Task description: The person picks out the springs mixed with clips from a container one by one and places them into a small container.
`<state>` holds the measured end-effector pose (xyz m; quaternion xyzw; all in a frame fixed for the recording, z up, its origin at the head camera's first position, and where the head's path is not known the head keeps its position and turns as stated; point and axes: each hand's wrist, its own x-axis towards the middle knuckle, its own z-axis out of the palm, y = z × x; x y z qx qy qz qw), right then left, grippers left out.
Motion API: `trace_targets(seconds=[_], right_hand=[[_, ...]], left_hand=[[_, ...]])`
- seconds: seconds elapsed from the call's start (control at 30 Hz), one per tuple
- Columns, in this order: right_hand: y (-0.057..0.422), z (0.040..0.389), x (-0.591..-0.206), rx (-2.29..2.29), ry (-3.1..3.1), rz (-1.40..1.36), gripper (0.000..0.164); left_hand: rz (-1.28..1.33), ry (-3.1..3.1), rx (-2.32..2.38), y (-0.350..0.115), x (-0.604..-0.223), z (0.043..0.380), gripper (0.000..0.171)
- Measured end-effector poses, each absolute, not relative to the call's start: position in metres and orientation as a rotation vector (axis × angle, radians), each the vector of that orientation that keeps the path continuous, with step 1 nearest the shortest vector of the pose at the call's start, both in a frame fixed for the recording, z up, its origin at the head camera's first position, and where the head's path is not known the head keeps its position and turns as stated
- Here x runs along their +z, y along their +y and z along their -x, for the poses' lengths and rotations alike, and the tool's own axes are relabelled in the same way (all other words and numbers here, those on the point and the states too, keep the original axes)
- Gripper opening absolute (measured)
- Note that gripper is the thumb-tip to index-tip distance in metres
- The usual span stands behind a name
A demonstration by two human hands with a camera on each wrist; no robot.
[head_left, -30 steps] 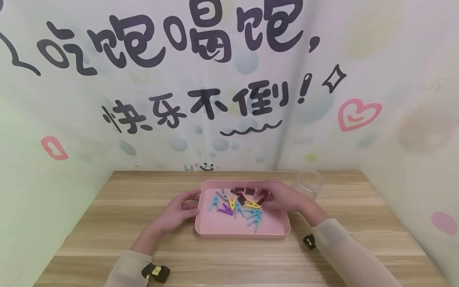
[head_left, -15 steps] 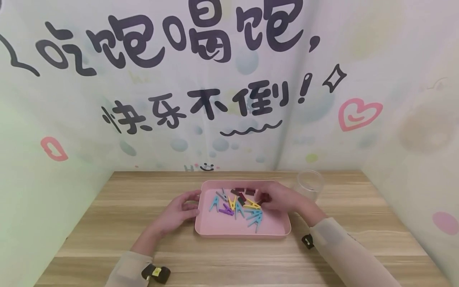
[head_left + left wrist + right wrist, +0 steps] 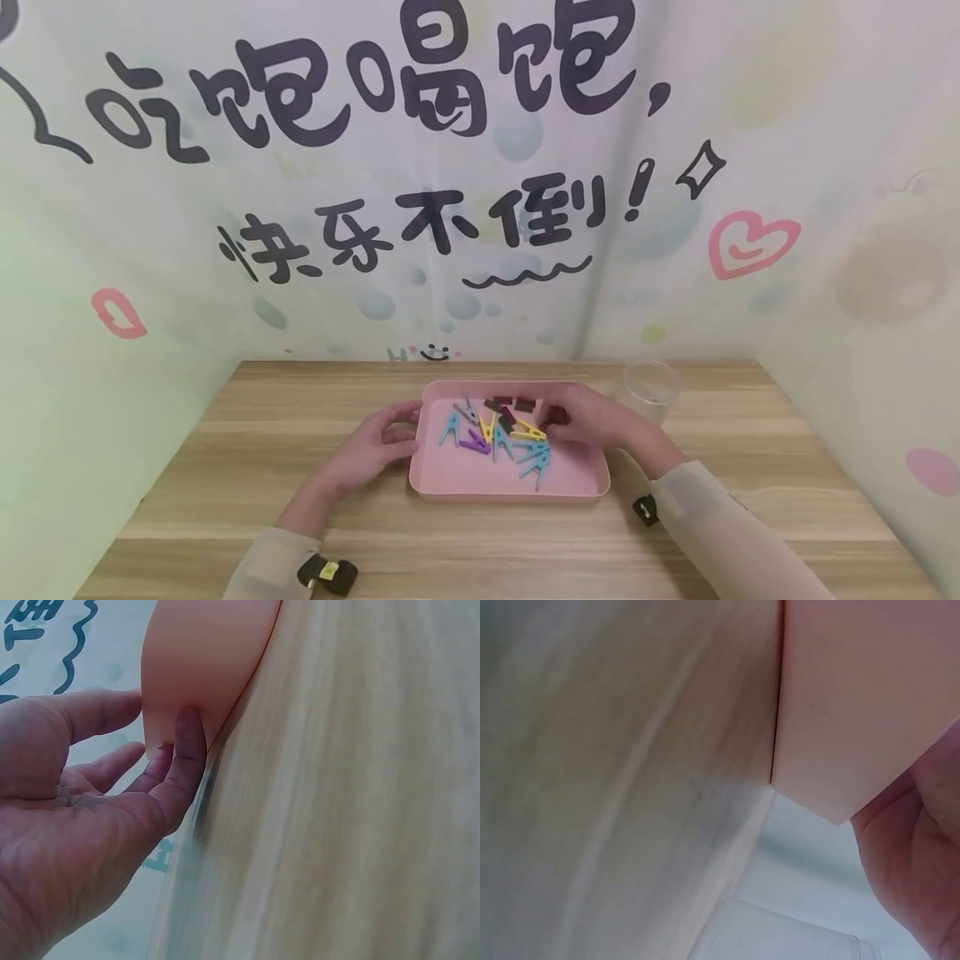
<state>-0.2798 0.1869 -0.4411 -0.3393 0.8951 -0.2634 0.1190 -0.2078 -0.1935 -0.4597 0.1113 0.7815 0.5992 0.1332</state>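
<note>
A shallow pink tray point(image 3: 510, 497) lies on the table with several small clothespins in it, among them a purple clothespin point(image 3: 474, 442), a yellow clothespin point(image 3: 528, 431) and a blue clothespin point(image 3: 450, 428). Small dark brown ridged clips point(image 3: 526, 406) are gathered toward its far side. The left hand point(image 3: 375, 446) rests its relaxed fingers against the tray's left wall; the left wrist view shows fingertips touching that wall. Inside the tray at the right, the right hand point(image 3: 588, 415) has curled fingers that appear to pinch a dark brown ridged clip, mostly hidden. In the right wrist view the tray wall hides these fingers.
A clear plastic cup point(image 3: 651, 383) stands behind the right hand, beyond the tray's far right corner. The wood-grain table point(image 3: 480, 554) ends at a printed wall covering point(image 3: 480, 317) at the back. More wall stands on both sides.
The right hand's fingers have closed in over the dark brown clip that lay by the yellow clothespin, which is now mostly covered. The left hand has stayed at the tray.
</note>
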Motion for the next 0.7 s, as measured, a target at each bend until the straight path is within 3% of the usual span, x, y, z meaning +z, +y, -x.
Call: trace_targets(seconds=[0.23,0.53,0.7], right_hand=[[0.19,0.278,-0.441,-0.819,2.621,1.014,0.039],[0.196,0.272,-0.429,-0.807,2.687,0.968,0.018],[0.202,0.267,-0.42,-0.796,2.737,0.916,0.018]], left_hand=[[-0.347,2.259,1.74,-0.193,-0.461,0.208,0.065],[-0.353,2.252,1.745,-0.194,-0.461,0.208,0.065],[-0.348,2.259,1.736,-0.194,-0.46,0.208,0.065]])
